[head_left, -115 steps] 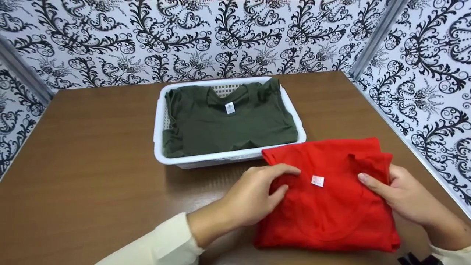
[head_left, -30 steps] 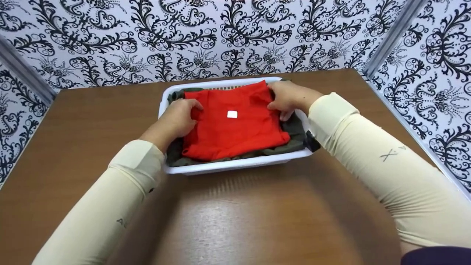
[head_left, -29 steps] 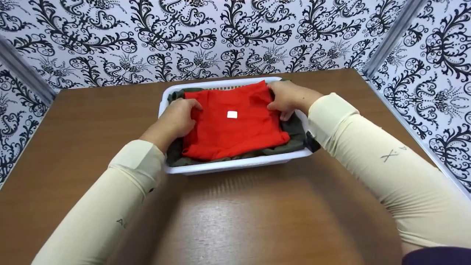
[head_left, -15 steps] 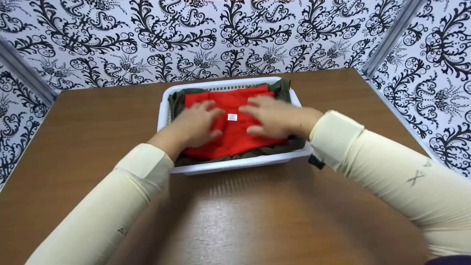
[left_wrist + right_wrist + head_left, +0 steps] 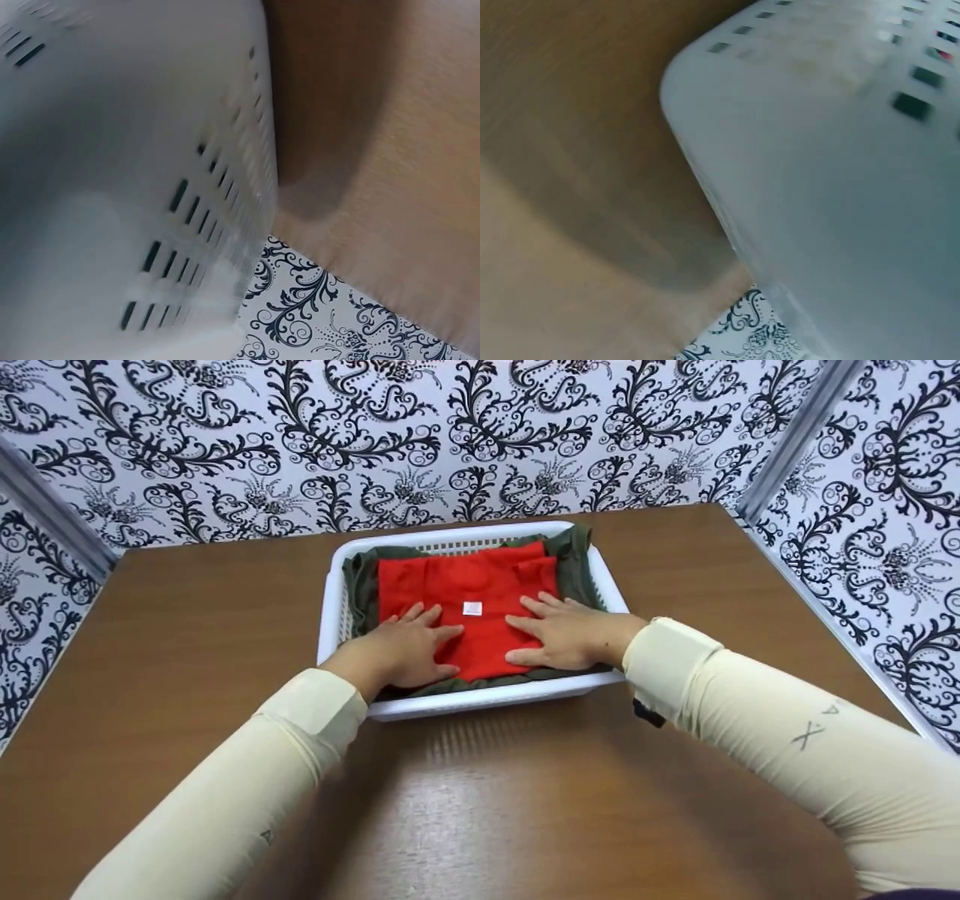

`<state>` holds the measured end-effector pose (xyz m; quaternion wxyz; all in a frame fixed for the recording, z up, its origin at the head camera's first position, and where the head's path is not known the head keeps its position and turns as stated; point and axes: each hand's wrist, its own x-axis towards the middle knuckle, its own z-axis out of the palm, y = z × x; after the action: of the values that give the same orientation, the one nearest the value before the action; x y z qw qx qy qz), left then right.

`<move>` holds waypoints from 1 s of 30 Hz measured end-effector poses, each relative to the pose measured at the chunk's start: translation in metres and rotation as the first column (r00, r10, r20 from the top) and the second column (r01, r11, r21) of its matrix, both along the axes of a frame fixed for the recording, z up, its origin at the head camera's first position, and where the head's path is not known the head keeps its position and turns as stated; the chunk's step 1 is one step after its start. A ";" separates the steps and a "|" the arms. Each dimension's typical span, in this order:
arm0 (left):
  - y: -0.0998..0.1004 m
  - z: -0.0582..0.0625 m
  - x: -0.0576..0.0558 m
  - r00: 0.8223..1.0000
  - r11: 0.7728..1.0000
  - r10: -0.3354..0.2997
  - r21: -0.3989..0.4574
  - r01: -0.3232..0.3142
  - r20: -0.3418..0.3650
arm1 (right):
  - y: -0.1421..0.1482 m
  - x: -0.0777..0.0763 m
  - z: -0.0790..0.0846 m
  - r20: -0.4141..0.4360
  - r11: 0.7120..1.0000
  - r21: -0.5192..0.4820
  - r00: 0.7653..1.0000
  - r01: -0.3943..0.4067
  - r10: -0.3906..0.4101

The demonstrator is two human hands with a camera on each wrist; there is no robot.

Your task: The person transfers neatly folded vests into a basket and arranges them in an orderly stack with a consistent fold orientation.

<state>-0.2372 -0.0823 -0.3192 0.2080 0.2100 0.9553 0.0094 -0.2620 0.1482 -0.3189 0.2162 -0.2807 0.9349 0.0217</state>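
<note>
A folded red T-shirt (image 5: 480, 577) with a small white label (image 5: 472, 608) lies in the white plastic basket (image 5: 495, 697). Beneath it is a dark green T-shirt (image 5: 576, 562), which shows around its edges. On the left half of the red shirt rests my left hand (image 5: 409, 649), palm down with fingers spread. My right hand (image 5: 566, 636) lies flat on its right half, fingers pointing inward. Both wrists pass over the basket's front corners. Each wrist view is filled by the basket's slotted outer wall (image 5: 150, 187) (image 5: 802, 165), and neither shows a hand.
The basket stands toward the back of a brown wooden table (image 5: 480, 810). Patterned black-and-white panels (image 5: 375, 442) rise behind the table and along both sides, joined by grey metal corner posts (image 5: 795, 427).
The red shirt has gone from in front of the basket into it, onto the green shirt. Both hands have let go of its sides, moved inward and toward the front, and flattened on it.
</note>
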 end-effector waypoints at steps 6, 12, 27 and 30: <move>-0.001 -0.006 -0.006 1.000 1.000 0.013 0.013 -0.013 -0.003 | 0.001 -0.005 -0.009 -0.017 1.000 -0.009 1.000 0.019 -0.019; 0.000 -0.020 -0.010 1.000 1.000 0.013 0.024 -0.013 0.002 | 0.003 -0.005 -0.020 -0.005 0.999 -0.011 1.000 0.030 -0.030; 0.004 -0.022 -0.012 1.000 1.000 0.024 0.014 -0.024 0.020 | 0.005 -0.004 -0.024 -0.031 0.999 -0.006 0.999 0.032 -0.032; 0.003 -0.021 -0.013 0.999 0.999 0.034 0.005 -0.034 0.025 | 0.002 -0.004 -0.023 -0.027 0.999 -0.008 0.999 0.034 -0.034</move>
<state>-0.2505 -0.0795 -0.3401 0.2193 0.1941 0.9560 0.0181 -0.2660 0.1501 -0.3421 0.2029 -0.2652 0.9424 0.0183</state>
